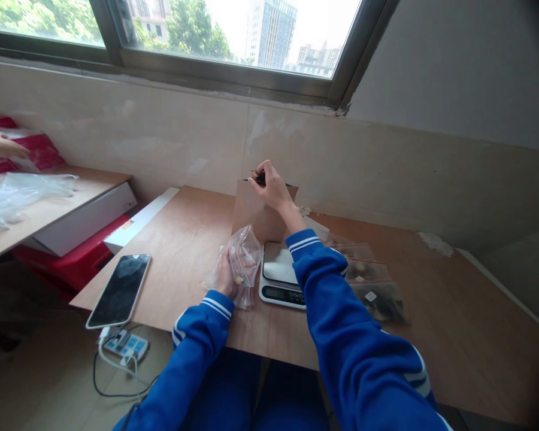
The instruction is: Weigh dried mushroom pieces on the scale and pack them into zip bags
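My left hand [226,274] is closed round a clear zip bag [245,254] with a red seal line, just left of the scale; a small pale piece shows low in the bag. Above the rim of a brown cardboard box [257,215], my right hand [272,187] pinches some dark brown dried pieces [259,178], whose exact kind I cannot make out. Between my arms lies a white digital kitchen scale [281,269] with a metal plate, partly covered by my right sleeve. The inside of the box is hidden.
Filled zip bags [381,296] lie right of the scale, partly behind my right arm. A phone [119,290] rests at the table's left edge, above a power strip [128,345] with cables. Another person's hand [4,145] is at the left table, near a plastic bag [24,191].
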Action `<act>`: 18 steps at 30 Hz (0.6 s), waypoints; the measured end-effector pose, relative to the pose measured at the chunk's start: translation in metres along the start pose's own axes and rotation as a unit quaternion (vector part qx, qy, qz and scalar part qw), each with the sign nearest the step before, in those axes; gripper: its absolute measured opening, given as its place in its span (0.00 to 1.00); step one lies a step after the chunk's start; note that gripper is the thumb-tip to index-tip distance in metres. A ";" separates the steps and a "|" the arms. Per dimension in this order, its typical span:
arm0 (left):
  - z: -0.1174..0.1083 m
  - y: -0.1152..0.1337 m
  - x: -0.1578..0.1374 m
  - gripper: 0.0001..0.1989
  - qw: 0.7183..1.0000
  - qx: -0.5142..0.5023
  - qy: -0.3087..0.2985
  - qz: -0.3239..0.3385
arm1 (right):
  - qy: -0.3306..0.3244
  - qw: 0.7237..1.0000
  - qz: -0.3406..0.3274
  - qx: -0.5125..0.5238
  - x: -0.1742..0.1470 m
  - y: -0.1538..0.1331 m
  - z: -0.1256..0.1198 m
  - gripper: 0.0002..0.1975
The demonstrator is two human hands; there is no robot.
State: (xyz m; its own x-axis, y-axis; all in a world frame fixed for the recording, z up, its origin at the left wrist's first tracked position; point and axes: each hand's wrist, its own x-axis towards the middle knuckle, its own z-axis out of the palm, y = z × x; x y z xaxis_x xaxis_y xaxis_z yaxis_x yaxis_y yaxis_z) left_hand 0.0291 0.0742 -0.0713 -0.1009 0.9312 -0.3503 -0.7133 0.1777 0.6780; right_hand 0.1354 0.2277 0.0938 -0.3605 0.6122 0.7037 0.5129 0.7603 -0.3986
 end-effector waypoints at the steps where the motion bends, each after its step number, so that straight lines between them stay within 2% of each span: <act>1: 0.001 0.000 0.000 0.29 1.000 0.005 0.004 0.012 | 0.005 1.000 0.000 -0.005 0.000 0.000 -0.001 0.09; 6: 0.002 -0.001 -0.001 0.28 1.000 0.007 0.012 0.023 | 0.036 0.998 0.017 -0.041 -0.006 0.005 -0.008 0.07; 9: 0.002 -0.001 -0.001 0.28 1.000 0.008 0.014 0.027 | 0.000 0.997 0.041 -0.071 -0.012 0.011 -0.012 0.05; 11: 0.002 -0.001 -0.001 0.27 0.999 0.009 0.010 0.031 | -0.033 0.993 0.044 -0.108 -0.016 0.014 -0.014 0.11; 13: 0.002 -0.001 -0.001 0.27 0.999 0.007 0.008 0.032 | -0.037 0.990 0.032 -0.136 -0.020 0.012 -0.016 0.16; 15: 0.003 -0.001 -0.002 0.27 0.999 0.003 0.011 0.033 | 0.001 0.991 0.018 -0.133 -0.025 0.003 -0.021 0.16; 18: 0.003 0.000 -0.002 0.26 0.999 0.003 0.023 0.039 | 0.065 0.996 0.043 -0.054 -0.041 -0.025 -0.033 0.14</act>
State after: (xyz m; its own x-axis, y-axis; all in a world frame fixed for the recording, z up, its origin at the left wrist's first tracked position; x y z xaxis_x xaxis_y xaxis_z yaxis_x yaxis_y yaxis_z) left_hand 0.0317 0.0728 -0.0689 -0.1881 0.9263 -0.3265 -0.6985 0.1075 0.7075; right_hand 0.1634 0.1761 0.0941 -0.2127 0.6350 0.7427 0.6206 0.6748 -0.3993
